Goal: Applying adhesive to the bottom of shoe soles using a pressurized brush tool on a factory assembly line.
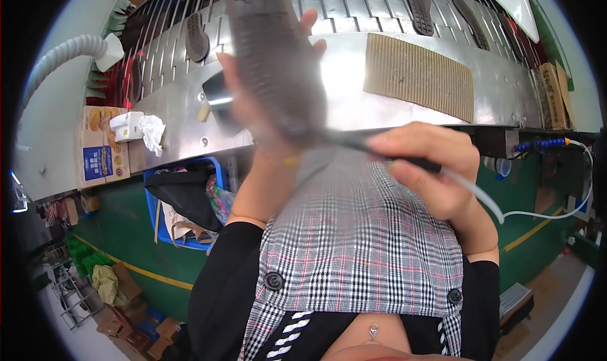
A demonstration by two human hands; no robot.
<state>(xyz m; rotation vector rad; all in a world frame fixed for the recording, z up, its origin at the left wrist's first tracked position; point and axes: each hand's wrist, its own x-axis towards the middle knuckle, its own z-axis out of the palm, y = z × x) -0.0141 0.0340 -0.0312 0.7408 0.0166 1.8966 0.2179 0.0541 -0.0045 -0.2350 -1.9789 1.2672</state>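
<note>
A dark brown shoe sole, smeared by motion, is held up before me with its treaded side showing. My left hand grips it from beneath, thumb on its left edge and fingertips showing past its right edge. My right hand is closed around a slim, dark-handled, hose-fed brush. A pale hose leaves the handle's rear end. The brush's blurred tip meets the near end of the sole; whether it touches cannot be told.
A slatted metal conveyor carries several soles. On the steel ledge lie a ribbed tan board and a dark block. A cardboard box with white tissue stands left. Below it is a filled blue bin.
</note>
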